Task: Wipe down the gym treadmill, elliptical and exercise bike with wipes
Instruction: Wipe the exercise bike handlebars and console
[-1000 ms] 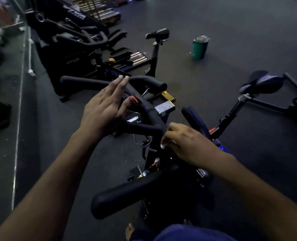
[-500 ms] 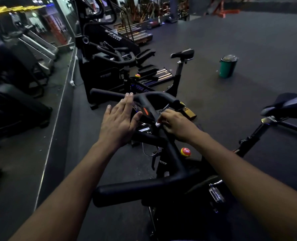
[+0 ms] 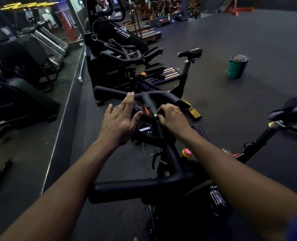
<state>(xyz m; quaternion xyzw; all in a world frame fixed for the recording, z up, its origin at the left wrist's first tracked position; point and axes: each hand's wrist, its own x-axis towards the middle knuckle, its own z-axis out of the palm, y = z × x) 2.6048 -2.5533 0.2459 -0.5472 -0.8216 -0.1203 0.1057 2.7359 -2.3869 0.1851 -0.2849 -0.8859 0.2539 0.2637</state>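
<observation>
A dim gym with a dark rubber floor [image 3: 231,40] stretches away, and a mirror wall [image 3: 22,66] runs along the left side, reflecting rows of machines. In the foreground stands an exercise bike [image 3: 163,164], its black handlebar [image 3: 137,188] looping from a near grip up to a far crossbar. The left hand [image 3: 120,122] lies flat and spread, fingers straight, fingertips touching the far crossbar and the thumb resting against the small console [image 3: 144,110] with its orange marking. The right hand [image 3: 172,115] is curled beside the console, its fingertips pinching something small and pale that may be a wipe [image 3: 156,115]; too little of it shows to be sure. A red and yellow knob [image 3: 187,152] sits on the bike frame just below the right forearm, and the bike's saddle [image 3: 291,108] shows at the right edge. Beyond the handlebar stands a second bike [image 3: 187,70] with its own saddle, and behind that a tall black machine [image 3: 113,54] with foot pedals and white lettering. A green bin [image 3: 237,67] stands alone on the floor, well apart to the right.
</observation>
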